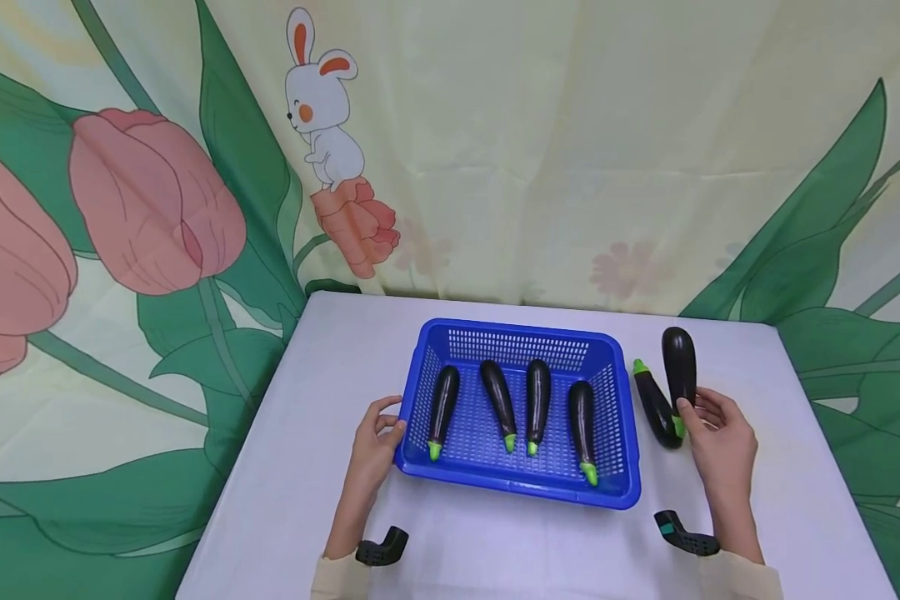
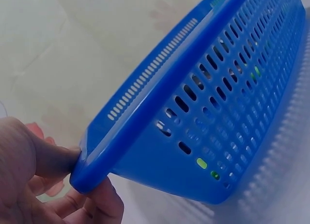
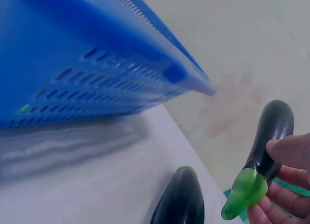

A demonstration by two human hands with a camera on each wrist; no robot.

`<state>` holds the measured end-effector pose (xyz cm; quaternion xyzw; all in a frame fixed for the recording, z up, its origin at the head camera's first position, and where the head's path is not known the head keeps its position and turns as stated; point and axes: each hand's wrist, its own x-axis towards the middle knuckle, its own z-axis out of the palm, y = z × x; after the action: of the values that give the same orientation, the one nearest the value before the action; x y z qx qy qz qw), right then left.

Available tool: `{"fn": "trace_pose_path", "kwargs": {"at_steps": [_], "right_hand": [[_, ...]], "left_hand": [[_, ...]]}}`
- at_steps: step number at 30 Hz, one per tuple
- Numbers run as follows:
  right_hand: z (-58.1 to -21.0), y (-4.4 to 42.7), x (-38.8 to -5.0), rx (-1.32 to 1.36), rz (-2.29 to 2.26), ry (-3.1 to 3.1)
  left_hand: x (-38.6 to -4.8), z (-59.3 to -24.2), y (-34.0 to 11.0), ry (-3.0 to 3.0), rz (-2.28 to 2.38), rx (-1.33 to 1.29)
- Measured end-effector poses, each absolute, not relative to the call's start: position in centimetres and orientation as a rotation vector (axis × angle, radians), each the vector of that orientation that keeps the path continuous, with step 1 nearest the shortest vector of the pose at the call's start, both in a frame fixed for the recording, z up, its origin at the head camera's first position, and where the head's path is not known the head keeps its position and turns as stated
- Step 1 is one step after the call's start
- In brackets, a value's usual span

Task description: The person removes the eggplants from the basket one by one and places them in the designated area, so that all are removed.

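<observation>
A blue plastic basket (image 1: 517,490) with slotted walls stands mid-table, several dark eggplants (image 1: 537,404) with green stems lying spaced out inside. My left hand (image 1: 375,442) grips its left rim, thumb on top and fingers beneath, as the left wrist view shows. To the right of the basket my right hand (image 1: 723,437) holds an eggplant (image 1: 678,358) near its green stem end, between thumb and fingers. In the right wrist view this eggplant (image 3: 273,127) is raised off the table. Another eggplant (image 1: 654,407) lies on the table between the basket and my right hand.
The table (image 1: 292,500) has a white cover. Behind it hangs a cream cloth (image 1: 495,167) printed with tulips and a rabbit. Each wrist wears a black strap-like device, one on the left (image 1: 382,548) and one on the right (image 1: 686,535).
</observation>
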<state>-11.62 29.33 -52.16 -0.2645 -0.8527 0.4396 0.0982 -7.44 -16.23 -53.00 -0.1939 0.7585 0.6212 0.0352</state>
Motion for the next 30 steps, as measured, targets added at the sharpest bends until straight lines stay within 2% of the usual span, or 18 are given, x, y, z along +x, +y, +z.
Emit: {"fn": "trace_pose_path", "kwargs": {"at_steps": [30], "right_hand": [[-55.3, 33.5, -13.1, -0.808, 1.229, -2.688]], "left_hand": [[-7.6, -52.9, -16.2, 2.299, 1.952, -0.589]]}}
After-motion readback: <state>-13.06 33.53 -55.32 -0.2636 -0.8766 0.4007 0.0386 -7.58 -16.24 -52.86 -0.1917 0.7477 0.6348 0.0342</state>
